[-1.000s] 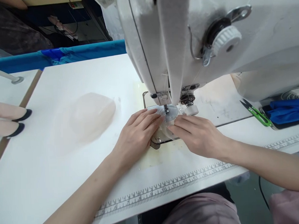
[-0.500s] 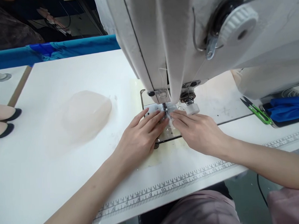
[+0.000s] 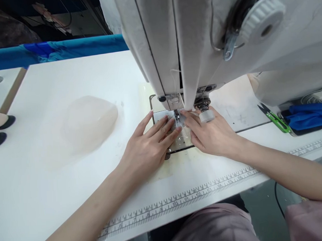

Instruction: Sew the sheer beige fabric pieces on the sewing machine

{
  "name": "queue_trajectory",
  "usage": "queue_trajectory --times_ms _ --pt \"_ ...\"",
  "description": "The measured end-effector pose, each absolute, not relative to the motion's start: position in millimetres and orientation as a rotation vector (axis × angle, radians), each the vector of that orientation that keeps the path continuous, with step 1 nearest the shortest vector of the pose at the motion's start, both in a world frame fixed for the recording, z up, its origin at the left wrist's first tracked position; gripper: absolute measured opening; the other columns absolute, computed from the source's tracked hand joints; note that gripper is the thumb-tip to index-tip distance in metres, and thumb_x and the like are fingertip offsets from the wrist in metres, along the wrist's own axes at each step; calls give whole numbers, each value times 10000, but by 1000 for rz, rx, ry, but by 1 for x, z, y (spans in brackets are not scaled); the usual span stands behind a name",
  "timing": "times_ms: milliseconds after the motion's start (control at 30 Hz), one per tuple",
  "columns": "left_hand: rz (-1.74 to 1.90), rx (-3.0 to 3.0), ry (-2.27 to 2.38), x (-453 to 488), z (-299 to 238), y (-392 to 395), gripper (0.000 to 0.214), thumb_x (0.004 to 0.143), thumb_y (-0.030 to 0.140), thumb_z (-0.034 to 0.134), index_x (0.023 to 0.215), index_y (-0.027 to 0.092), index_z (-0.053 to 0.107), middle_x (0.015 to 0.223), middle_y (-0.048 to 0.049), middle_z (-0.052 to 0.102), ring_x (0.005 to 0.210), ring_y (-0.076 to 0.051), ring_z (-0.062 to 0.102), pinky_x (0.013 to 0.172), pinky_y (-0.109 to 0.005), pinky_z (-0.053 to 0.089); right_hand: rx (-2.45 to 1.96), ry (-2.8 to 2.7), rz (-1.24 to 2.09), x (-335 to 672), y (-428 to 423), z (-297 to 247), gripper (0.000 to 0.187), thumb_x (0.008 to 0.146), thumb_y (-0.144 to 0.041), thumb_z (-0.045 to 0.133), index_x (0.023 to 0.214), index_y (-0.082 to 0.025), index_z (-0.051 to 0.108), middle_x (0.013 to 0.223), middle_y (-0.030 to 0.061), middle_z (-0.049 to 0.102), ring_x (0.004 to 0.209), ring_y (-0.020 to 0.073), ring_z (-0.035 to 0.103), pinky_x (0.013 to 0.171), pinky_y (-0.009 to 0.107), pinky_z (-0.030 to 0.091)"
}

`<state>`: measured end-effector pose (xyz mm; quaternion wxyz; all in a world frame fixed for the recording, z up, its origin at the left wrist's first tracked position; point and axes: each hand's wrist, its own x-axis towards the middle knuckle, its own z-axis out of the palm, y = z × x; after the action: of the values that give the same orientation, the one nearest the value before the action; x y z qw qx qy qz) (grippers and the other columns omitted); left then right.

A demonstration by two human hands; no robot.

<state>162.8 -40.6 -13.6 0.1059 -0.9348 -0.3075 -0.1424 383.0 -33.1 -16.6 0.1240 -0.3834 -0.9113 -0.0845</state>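
A white sewing machine fills the top right, its needle and presser foot over the metal plate. A small sheer, see-through piece lies under the foot. My left hand lies flat with fingers stretched out, pressing the piece from the left of the needle. My right hand rests on it from the right, fingers extended toward the foot.
A pile of pale translucent pieces lies on the white table to the left. Green thread snips and blue cloth sit at right. A printed ruler runs along the front edge. Blue fabric lies behind.
Both hands have slid forward, closer to the presser foot, feeding the sheer piece under it. The round clear shape seen earlier at the needle is no longer visible.
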Motion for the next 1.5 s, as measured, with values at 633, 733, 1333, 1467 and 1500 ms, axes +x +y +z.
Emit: queue_trajectory --times_ms 633,733,1333,1467,1500 --pt "-440 -2730 -941 166 -13 -44 418 859 49 456 1242 142 596 1251 -114 629 1209 -272 566 1117 -573 336 -1113 -2631 -187 382 -31 -18 256 875 -199 436 1027 -100 617 1127 148 661 1252 281 466 1024 470 334" --pt "-447 -2726 -953 166 -15 -44 416 870 60 447 1251 144 589 1251 -110 629 1207 -267 568 1119 -569 332 -1079 -2602 -209 382 -32 -17 265 885 -187 431 1056 -93 611 1081 135 677 1223 267 490 1032 465 327" --pt "-417 -2687 -968 165 -17 -51 457 859 55 454 1307 109 531 1300 -118 592 1232 -269 545 1153 -563 278 -844 -2540 -269 389 -47 -10 372 877 31 342 966 -108 676 970 59 699 819 162 584 847 335 441" --pt "-415 -2692 -967 165 -16 -50 441 861 57 453 1291 99 543 1294 -125 595 1213 -268 562 1143 -564 294 -845 -2555 -289 389 -47 -9 381 884 26 332 967 -117 675 968 56 700 829 162 587 869 336 435" --pt "-415 -2695 -970 165 -16 -49 442 862 59 454 1293 101 541 1296 -124 594 1213 -269 562 1142 -564 295 -846 -2555 -295 389 -47 -9 384 887 24 328 965 -121 675 967 55 701 830 162 587 872 337 435"
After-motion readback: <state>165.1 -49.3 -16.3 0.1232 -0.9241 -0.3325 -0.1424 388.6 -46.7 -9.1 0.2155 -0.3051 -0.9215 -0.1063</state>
